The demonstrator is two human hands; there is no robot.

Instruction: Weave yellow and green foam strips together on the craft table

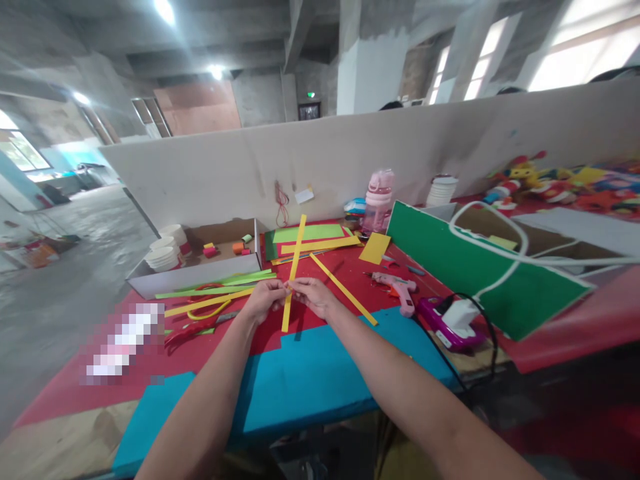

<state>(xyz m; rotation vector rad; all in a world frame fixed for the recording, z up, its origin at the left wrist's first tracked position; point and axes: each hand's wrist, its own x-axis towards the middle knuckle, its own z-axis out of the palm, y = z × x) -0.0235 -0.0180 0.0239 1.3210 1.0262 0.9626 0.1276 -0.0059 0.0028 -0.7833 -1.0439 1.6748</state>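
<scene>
A long, flat yellow strip (297, 255) stands nearly upright in view, its lower end below my fingers. My left hand (265, 298) pinches close to its middle from the left. From the right, the fingertips of my right hand (313, 296) meet the left ones at the same spot. Any small piece between the fingertips is hidden. Right of my hands, a second yellow strip (344, 289) lies slanted on the red table cover (270, 339). Left of them are red-handled scissors (193, 328), beside yellow and green strips (215, 291).
A pink glue gun (397, 288) lies at right, near a purple power strip (453, 327) with cables. An open box (200, 272) with small rolls and white cups stands at left. A green board (480, 270) leans at right; a pink bottle (379, 200) stands behind.
</scene>
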